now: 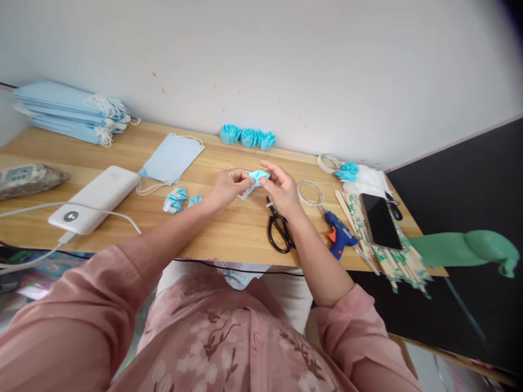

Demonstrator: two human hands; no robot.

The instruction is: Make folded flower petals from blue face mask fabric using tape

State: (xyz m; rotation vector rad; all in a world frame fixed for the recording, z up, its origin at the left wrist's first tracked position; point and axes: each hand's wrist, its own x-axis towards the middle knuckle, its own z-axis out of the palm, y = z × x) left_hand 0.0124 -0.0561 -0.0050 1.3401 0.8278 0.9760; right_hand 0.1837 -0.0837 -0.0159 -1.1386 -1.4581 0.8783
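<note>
Between my two hands is a small piece of folded blue paper-like material (259,175), held above the middle of the desk. My left hand (229,188) pinches its left end between thumb and fingers. On the other side, my right hand (283,189) grips it with the thumb in front and the fingers behind. A pale strip (245,195) shows under the folded piece. Black-handled scissors (278,233) lie by my right wrist, partly covered by it. More folded blue pieces (175,200) rest left of my left forearm.
Three blue folded flowers (248,137) stand along the wall. A stack of face masks (73,111), a single mask (171,158) and a white power bank (96,198) with cable are leftward. Rightward lie tape (310,193), a blue glue gun (340,234), wrapped chopsticks (402,267) and a phone (381,220).
</note>
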